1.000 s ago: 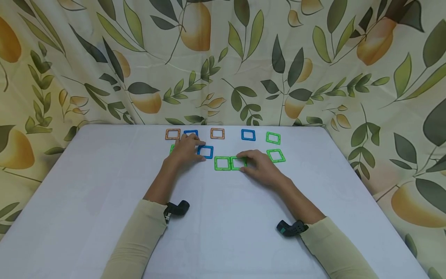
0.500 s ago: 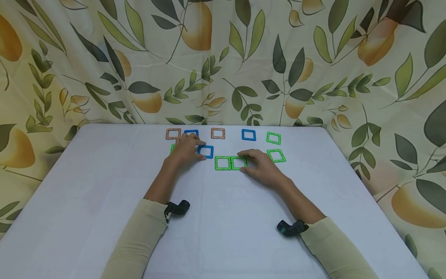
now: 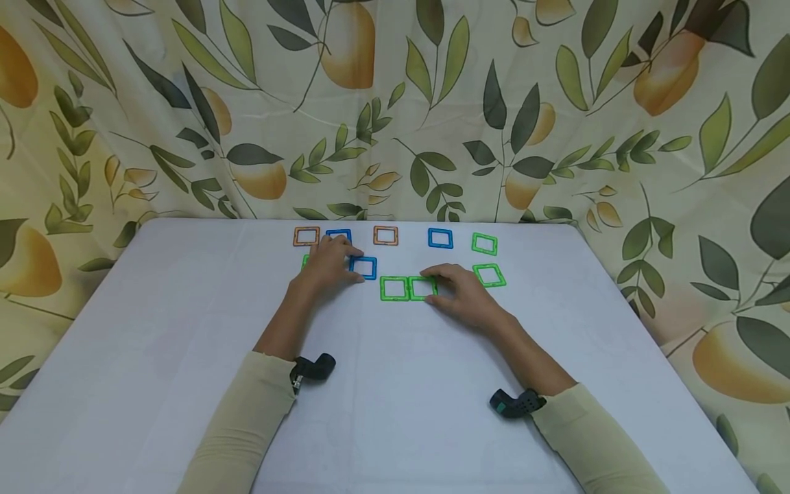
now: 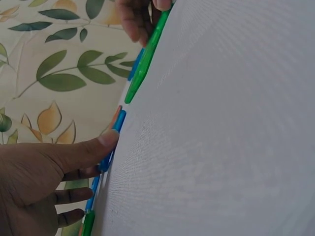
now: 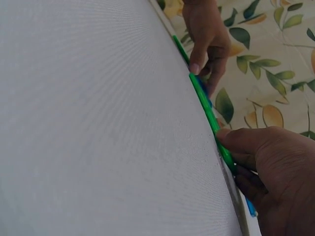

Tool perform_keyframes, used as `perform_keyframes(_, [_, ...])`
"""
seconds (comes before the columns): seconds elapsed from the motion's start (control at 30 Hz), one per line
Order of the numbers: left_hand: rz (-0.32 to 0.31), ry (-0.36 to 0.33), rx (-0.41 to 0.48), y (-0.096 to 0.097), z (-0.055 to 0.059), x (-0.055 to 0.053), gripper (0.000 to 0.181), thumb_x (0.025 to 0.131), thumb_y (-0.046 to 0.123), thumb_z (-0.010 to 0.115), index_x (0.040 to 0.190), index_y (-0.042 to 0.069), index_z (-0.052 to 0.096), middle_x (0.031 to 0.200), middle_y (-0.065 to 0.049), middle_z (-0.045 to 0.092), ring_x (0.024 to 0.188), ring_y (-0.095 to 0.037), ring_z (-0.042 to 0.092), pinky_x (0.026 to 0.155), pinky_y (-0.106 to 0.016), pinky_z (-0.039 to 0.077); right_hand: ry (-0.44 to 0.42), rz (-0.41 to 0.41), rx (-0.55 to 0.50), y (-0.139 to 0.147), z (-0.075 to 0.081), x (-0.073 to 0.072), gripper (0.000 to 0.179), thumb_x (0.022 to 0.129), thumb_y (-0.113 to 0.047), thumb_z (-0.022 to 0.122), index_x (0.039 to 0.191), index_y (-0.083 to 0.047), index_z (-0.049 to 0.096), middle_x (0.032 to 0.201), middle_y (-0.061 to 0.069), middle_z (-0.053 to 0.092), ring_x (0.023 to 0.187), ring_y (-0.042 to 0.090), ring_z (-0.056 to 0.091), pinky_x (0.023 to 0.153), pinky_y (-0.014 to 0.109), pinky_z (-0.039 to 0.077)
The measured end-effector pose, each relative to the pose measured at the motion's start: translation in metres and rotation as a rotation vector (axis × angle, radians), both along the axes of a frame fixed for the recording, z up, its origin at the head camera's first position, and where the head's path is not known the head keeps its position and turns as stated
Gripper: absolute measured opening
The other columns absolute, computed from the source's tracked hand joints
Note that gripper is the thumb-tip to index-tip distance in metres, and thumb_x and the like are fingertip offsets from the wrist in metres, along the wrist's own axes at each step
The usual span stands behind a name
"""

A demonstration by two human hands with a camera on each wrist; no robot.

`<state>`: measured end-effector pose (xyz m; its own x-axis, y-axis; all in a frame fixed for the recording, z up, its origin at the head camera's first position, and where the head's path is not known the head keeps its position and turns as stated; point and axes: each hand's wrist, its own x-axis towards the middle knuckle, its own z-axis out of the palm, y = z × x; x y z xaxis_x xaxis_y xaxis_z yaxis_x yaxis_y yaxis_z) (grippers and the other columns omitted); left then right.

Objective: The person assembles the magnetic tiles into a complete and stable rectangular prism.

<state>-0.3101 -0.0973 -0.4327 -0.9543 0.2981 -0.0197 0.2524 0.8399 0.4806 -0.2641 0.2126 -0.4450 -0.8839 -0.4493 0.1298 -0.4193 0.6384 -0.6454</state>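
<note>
My left hand (image 3: 327,264) pinches a blue square frame-shaped magnetic tile (image 3: 375,269) between thumb and fingers at its left side. In the left wrist view the thumb presses along the edge of this blue tile (image 4: 121,120). My right hand (image 3: 463,296) pinches the right one of two green square tiles (image 3: 420,299), thumb on the near edge and a finger on the far edge. Its green neighbour (image 3: 382,289) lies flush against it on the left. Between the blue tile and this green pair a small gap shows in the head view. Both hands rest low at the tabletop.
Behind the hands lie two orange tiles (image 3: 306,244), two blue tiles (image 3: 440,247) and, at the right, two green tiles (image 3: 494,285). Another green tile (image 3: 305,261) is mostly hidden by the left hand. A leaf-patterned curtain (image 3: 395,137) hangs along the white table's (image 3: 395,398) back edge.
</note>
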Motion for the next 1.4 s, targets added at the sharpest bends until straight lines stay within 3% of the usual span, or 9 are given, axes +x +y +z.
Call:
perform_keyframes(0.4, [-0.029,0.014,-0.037,0.0003,0.0024,0.0009,0.058,0.087,0.029,0.089,0.14,0.016,0.07,0.141,-0.013,0.057,0.134,-0.034,0.042,0.113,-0.056,0.028,-0.011,-0.004,0.002,0.0006,-0.0001,-0.0003,0.046,0.093,-0.011,0.082,0.137,-0.01,0.067,0.141,0.008,0.064,0.137,0.028,0.054,0.115,0.047,0.04])
perform_keyframes(0.73, [-0.031,0.028,0.014,-0.0043,-0.0007,-0.0021,0.056,0.088,0.03,0.089,0.138,0.012,0.071,0.147,-0.016,0.056,0.139,-0.038,0.04,0.118,-0.065,0.02,-0.019,-0.011,0.006,-0.0002,0.0,0.0,0.047,0.093,-0.012,0.082,0.138,-0.01,0.067,0.142,0.007,0.064,0.138,0.028,0.053,0.115,0.047,0.04])
perform_keyframes(1.07, [-0.018,0.099,0.085,-0.0069,-0.004,-0.0077,0.057,0.081,0.035,0.093,0.13,0.013,0.076,0.116,-0.009,0.074,0.119,-0.03,0.052,0.102,-0.057,0.035,0.0,0.0,0.024,-0.0004,0.0021,0.0005,0.047,0.092,-0.011,0.082,0.137,-0.012,0.067,0.143,0.007,0.063,0.14,0.029,0.05,0.117,0.048,0.037])
perform_keyframes(1.4, [-0.024,0.095,0.166,-0.0093,-0.0038,-0.0059,0.057,0.082,0.038,0.092,0.129,0.01,0.075,0.112,-0.009,0.075,0.113,-0.029,0.055,0.1,-0.055,0.039,0.028,0.009,0.055,0.0004,0.0011,0.0,0.049,0.09,-0.012,0.08,0.137,-0.013,0.068,0.143,0.006,0.062,0.136,0.03,0.047,0.115,0.051,0.034])
